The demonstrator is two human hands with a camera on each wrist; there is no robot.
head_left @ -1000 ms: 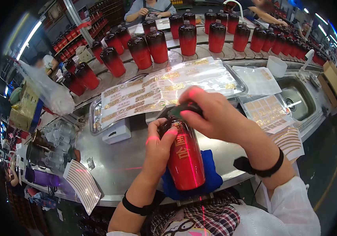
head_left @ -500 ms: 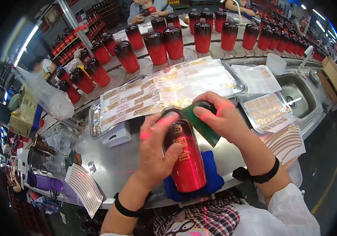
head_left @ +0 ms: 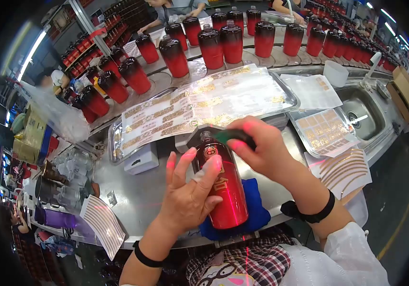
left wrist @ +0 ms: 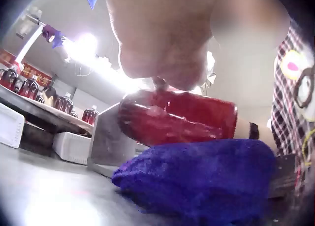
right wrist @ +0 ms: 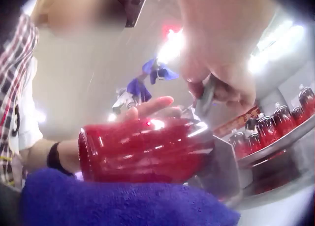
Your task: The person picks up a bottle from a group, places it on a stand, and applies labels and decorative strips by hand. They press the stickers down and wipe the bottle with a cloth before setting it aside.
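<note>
A glossy bottle (head_left: 228, 205), red fading to black at the neck, lies on a folded blue towel (head_left: 258, 202) with gold characters on its upper face. My left hand (head_left: 188, 200) spreads over its left side, fingers fairly straight, fingertips close over the gold lettering. With thumb and fingers my right hand (head_left: 266, 150) pinches a green scraper (head_left: 223, 137), whose edge is at the bottle's shoulder, just right of the neck. The right wrist view shows the scraper (right wrist: 206, 95) edge-on above the bottle (right wrist: 142, 157). Below the left palm, the bottle (left wrist: 197, 115) rests along the towel (left wrist: 197, 172).
Behind the bottle, a tray (head_left: 290, 102) carries sheets of gold decals (head_left: 166, 117). Striped gold sheets lie left (head_left: 102, 221) and right (head_left: 343, 171). A sink (head_left: 374, 126) is at the right. Several red-black bottles (head_left: 209, 47) stand on a curved conveyor, people beyond.
My left hand has loosened from round the bottle's shoulder, its fingers now spread. The scraper, off to the right half a second ago, is back at the shoulder. The conveyor bottles have shifted right.
</note>
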